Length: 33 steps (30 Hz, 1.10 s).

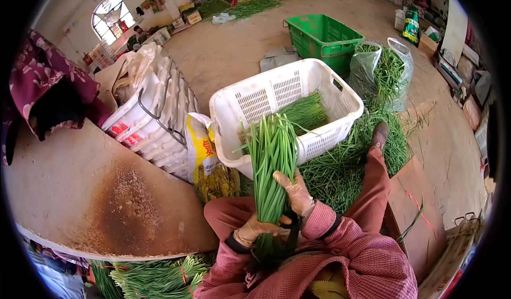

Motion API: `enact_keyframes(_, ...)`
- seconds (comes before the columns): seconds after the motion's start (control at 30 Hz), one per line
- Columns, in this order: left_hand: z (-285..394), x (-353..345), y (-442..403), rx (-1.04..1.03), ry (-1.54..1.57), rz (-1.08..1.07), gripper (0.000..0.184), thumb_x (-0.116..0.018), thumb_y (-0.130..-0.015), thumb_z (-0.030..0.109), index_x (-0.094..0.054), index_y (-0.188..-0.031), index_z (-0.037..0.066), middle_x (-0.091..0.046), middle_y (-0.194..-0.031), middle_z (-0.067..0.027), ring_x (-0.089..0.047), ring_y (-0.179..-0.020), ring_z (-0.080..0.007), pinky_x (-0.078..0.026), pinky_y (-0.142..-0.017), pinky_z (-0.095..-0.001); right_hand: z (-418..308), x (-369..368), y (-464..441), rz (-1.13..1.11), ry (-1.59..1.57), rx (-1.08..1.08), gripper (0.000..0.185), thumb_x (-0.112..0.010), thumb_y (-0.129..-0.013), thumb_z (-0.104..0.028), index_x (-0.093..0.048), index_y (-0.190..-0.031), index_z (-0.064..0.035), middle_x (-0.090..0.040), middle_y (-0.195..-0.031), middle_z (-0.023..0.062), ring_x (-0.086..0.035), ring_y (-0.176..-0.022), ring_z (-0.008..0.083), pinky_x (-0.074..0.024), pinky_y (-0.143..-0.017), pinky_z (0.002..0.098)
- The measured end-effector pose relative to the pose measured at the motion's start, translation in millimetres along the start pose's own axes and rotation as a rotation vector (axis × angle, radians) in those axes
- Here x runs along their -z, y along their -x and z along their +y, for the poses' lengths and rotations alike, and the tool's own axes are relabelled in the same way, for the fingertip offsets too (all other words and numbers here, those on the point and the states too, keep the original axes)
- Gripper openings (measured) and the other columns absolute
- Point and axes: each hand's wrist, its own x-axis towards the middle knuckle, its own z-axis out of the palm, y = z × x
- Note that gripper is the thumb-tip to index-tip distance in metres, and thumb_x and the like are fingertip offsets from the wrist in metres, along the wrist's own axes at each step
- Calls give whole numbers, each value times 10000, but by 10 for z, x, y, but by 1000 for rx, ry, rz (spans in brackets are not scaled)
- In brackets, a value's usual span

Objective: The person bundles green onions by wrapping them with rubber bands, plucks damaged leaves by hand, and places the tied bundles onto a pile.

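Chive bundle (272, 171): one, over the lap, top at white crate (239, 163)
Left hand (258, 231): one, grip closed round lower stalks
Right hand (295, 193): one, grip pressed to mid-stalks
Green crates (314, 43): one

Bundle of long green stalks (272, 174)
Slender, fanned at the far end; held above the lap (228, 214), near the white crate (331, 138).

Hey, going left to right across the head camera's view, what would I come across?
Purple floral cloth, white stack with red lettering, handheld bundle of long green stalks, clear plastic bag stuffed with greens, open cardboard box.
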Motion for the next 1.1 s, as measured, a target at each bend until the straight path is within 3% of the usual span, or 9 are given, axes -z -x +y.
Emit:
enact_keyframes(0.2, 202, -84, 231, 409, -43, 0, 670, -697, -660, 100, -350, -1224, -1, -581, -974, -146, -524, -628, -148, -428, -548, -230, -351, 705, -598, 61, -210, 29, 356, -584, -811, -150, -481, -1137, -52, -552, -1027, 48, -533, -910, 139, -469, -780, 247)
enact_keyframes(0.37, 384, -187, 280, 525, -242, 104, 467, -669, -648, 1, -501, -1084, 3, -598, -908, -97, -551, -721, -150, -446, -563, -239, -762, 910, -584, -36, -206, -118, 137, -555, -828, -210, -568, -866, -80, -504, -599, 10, -533, -567, 131, -487, -514, 267)
enact_keyframes(0.47, 435, -272, 262, 460, -447, 86, 405, -669, -642, -12, -535, -1022, 26, -586, -889, -36, -530, -746, -107, -435, -660, -228, -880, 956, -586, 212, 91, 197, 177, -544, -830, -221, -544, -709, -92, -465, -526, -2, -407, -435, 105, -361, -390, 258)
enact_keyframes(0.57, 496, -329, 250, 480, -493, 163, 408, -679, -638, -6, -531, -1015, 43, -575, -853, -7, -526, -757, -100, -434, -698, -238, -1257, 1654, -705, 611, -251, 235, 135, -531, -819, -182, -524, -734, -78, -443, -498, -44, -382, -401, 72, -394, -392, 249)
enact_keyframes(0.7, 502, -34, 330, 305, -618, 267, 426, -635, -670, -33, -508, -1071, 38, -582, -887, -18, -531, -811, -106, -438, -730, -249, -1299, 1677, -67, 133, 415, -39, 173, -534, -839, -246, -543, -935, -103, -578, -726, 36, -531, -525, 79, -449, -496, 175)
enact_keyframes(0.77, 549, -41, 141, 25, -1312, 193, 443, -586, -698, -38, -481, -1124, 23, -589, -947, -47, -550, -857, -135, -437, -759, -246, -907, 1321, 238, -71, 307, -141, 208, -562, -824, -222, -536, -971, -77, -582, -843, 84, -557, -565, 104, -413, -415, 209)
enact_keyframes(0.83, 629, -117, -9, -53, -1292, 203, 463, -531, -710, -45, -453, -1163, 12, -587, -1008, -76, -558, -912, -155, -431, -789, -241, -589, 1253, 245, -222, 380, -176, 162, -581, -807, -165, -563, -939, -73, -567, -723, 47, -509, -494, 92, -376, -377, 202)
enact_keyframes(0.97, 1013, -298, -81, 27, -1469, 321, 485, -510, -696, -57, -456, -1172, 18, -596, -1016, -91, -578, -890, -159, -434, -798, -246, -674, 1861, 25, 248, 176, 121, 136, -542, -834, -172, -570, -794, -45, -461, -510, -23, -361, -399, 59, -312, -357, 189)
enact_keyframes(1.1, 1135, -258, -131, -87, -1575, 397, 519, -531, -701, -32, -440, -1205, 52, -602, -992, -120, -596, -884, -209, -457, -761, -259, -1071, 1428, 230, 181, 1187, 978, 294, -652, -733, -218, -584, -974, -65, -571, -952, 112, -504, -927, 212, -387, -851, 339)
